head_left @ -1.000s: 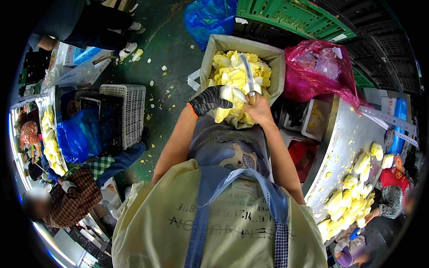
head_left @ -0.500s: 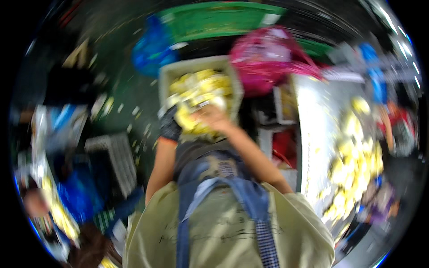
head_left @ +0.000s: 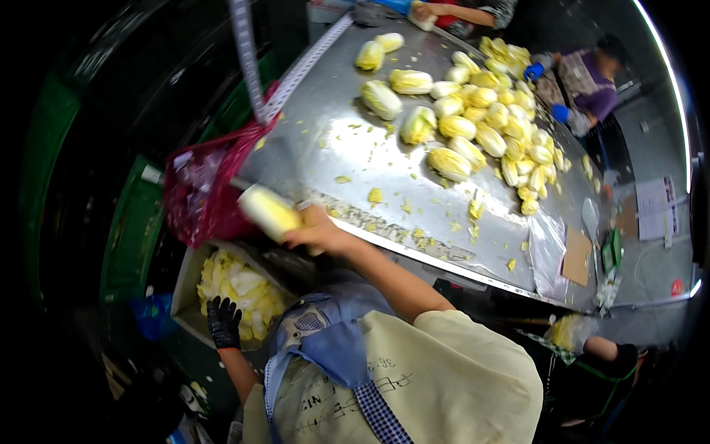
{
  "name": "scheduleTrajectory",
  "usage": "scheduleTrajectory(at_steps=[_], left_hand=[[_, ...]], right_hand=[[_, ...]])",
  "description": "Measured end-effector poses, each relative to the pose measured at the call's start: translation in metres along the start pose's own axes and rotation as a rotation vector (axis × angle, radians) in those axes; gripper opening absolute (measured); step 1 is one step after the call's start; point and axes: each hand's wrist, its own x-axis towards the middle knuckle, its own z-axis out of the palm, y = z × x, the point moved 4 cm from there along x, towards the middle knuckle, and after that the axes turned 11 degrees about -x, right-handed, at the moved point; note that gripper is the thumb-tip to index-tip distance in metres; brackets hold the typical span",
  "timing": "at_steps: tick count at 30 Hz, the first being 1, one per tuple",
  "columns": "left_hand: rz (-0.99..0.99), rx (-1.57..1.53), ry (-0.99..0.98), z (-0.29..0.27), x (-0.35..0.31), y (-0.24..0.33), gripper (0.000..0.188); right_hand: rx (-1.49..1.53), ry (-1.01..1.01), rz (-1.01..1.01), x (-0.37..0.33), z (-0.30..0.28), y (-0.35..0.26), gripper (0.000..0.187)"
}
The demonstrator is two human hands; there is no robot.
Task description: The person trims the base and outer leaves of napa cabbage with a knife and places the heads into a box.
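My right hand (head_left: 316, 231) grips a napa cabbage (head_left: 270, 212), white at one end and yellow toward my fingers. It is blurred and held off the near edge of the steel table (head_left: 310, 163). A pale, handle-like end shows below those fingers; I cannot tell what it belongs to. My left hand (head_left: 223, 323), in a black glove, has its fingers spread at the left side of a pale crate (head_left: 185, 285). Inside that crate lie loose yellow-white cabbage leaves (head_left: 240, 285). Several napa cabbages (head_left: 451, 163) lie on the table.
A pink plastic bag (head_left: 203, 189) hangs at the table's left corner, near a perforated metal post (head_left: 248, 59). Green crates (head_left: 133, 229) stand at left. Across the table are a co-worker's blue-gloved hands (head_left: 560, 113) and another's bare hand (head_left: 423, 11). Leaf scraps litter the tabletop.
The view has swung right toward the table. Both hands were together over the crate; now my right hand is at the table edge with a cabbage, and my left stays at the crate, fingers spread.
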Motion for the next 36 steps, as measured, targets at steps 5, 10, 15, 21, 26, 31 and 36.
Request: scheduleTrajectory(at_steps=[5, 10, 15, 21, 26, 31, 36], left_hand=[[-0.143, 0.054, 0.039, -0.003, 0.039, -0.037, 0.046], [-0.179, 0.058, 0.080, 0.028, 0.041, -0.063, 0.052], [-0.213, 0.065, 0.110, 0.060, 0.053, -0.076, 0.052], [-0.184, 0.157, 0.120, 0.075, 0.054, -0.073, 0.051], [-0.151, 0.182, 0.150, 0.089, 0.035, -0.078, 0.046], [-0.170, 0.109, 0.288, 0.071, 0.030, -0.097, 0.038], [-0.184, 0.008, 0.070, 0.090, 0.027, -0.102, 0.042]], right_hand=[[-0.009, 1.065, -0.117, -0.135, -0.223, 0.074, 0.034], [0.081, 1.702, 0.063, -0.285, -0.379, 0.167, 0.032], [0.340, 1.865, -0.185, -0.393, -0.498, 0.196, 0.033], [-0.027, 1.456, 0.168, -0.311, -0.487, 0.175, 0.035], [-0.449, 1.132, 0.124, -0.212, -0.457, 0.192, 0.049], [-0.388, 1.015, 0.193, -0.197, -0.453, 0.165, 0.053], [-0.299, 1.092, 0.110, -0.204, -0.449, 0.169, 0.039]])
